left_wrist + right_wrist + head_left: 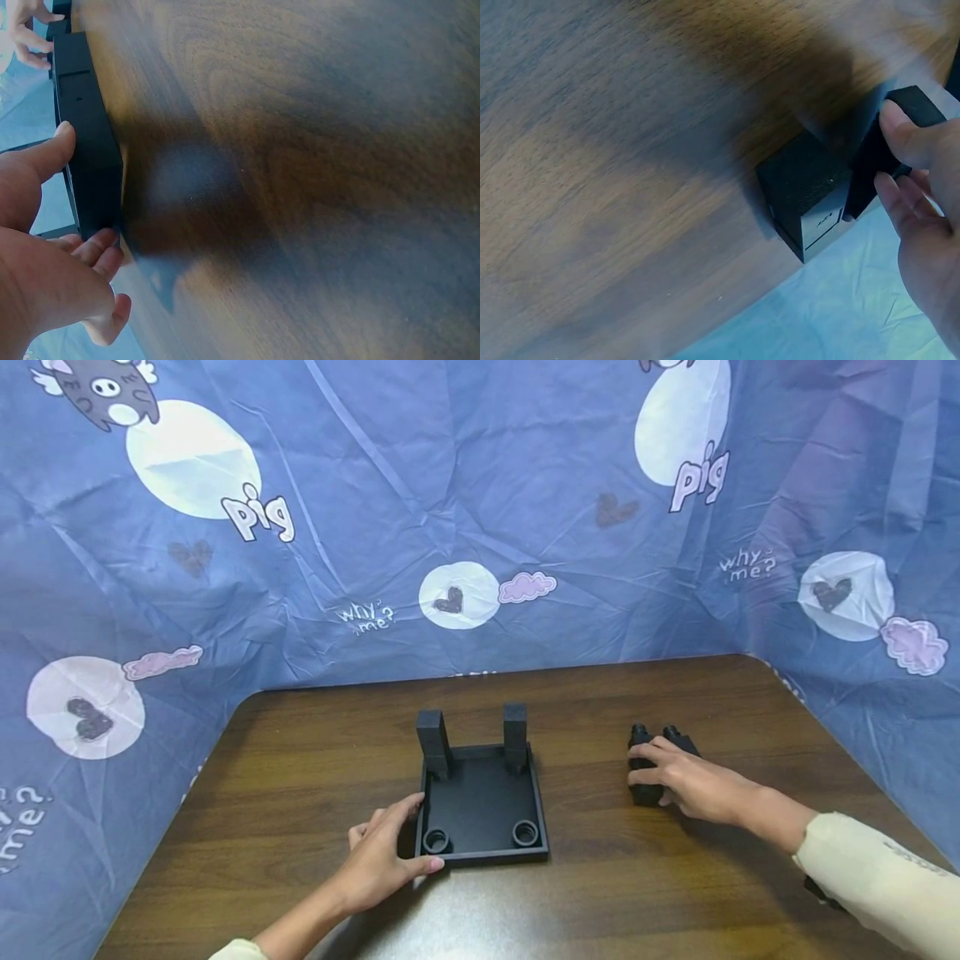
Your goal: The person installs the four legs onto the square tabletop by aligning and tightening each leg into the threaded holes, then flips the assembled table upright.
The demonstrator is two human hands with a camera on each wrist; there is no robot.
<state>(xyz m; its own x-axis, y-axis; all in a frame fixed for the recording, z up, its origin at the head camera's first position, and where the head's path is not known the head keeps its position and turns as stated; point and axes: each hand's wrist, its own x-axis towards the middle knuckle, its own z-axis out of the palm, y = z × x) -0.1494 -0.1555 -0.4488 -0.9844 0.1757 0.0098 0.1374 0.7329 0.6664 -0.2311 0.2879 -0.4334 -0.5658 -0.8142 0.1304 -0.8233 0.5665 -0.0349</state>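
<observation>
A black square tabletop (pixel 476 806) with a raised rim lies underside up on the wooden table. Two black legs (pixel 432 739) stand upright at its far corners; round threaded sockets (pixel 526 834) show at both near corners. My left hand (pixel 378 860) holds its near left corner, thumb against the front edge and fingers along the left side. To the right, my right hand (pixel 697 781) pinches a black table leg (pixel 874 161) between thumb and fingers. Another black leg (pixel 802 180) lies right beside it. Both legs' screw ends point away from me; my hand partly covers them.
The brown wooden table (pixel 315 768) reaches back to a blue printed cloth (pixel 390 527) hanging behind and at both sides. A small dark object (pixel 823 893) shows partly beneath my right sleeve.
</observation>
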